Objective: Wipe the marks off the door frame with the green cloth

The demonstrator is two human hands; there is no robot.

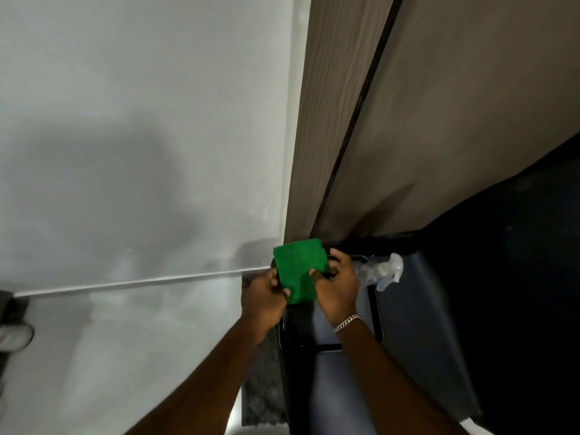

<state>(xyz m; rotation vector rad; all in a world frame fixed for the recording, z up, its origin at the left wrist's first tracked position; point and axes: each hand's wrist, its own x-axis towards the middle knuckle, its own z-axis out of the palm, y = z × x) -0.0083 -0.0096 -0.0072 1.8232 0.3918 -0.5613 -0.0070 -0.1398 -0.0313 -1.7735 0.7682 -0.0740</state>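
Note:
A folded green cloth [298, 269] is held low in the middle of the view, just below the foot of the brown wood-grain door frame [332, 120]. My left hand [263, 298] grips the cloth's left and lower edge. My right hand [337, 285], with a silver bracelet on the wrist, pinches its right edge. The cloth sits in front of the frame's base; I cannot tell whether it touches the frame. No marks on the frame can be made out.
A clear spray bottle [381, 271] lies on a grey surface with a dark rim [408, 309] right of my hands. A grey wall [141, 136] stands left of the frame, a brown door panel [455, 105] right. A shoe [15, 337] shows at far left.

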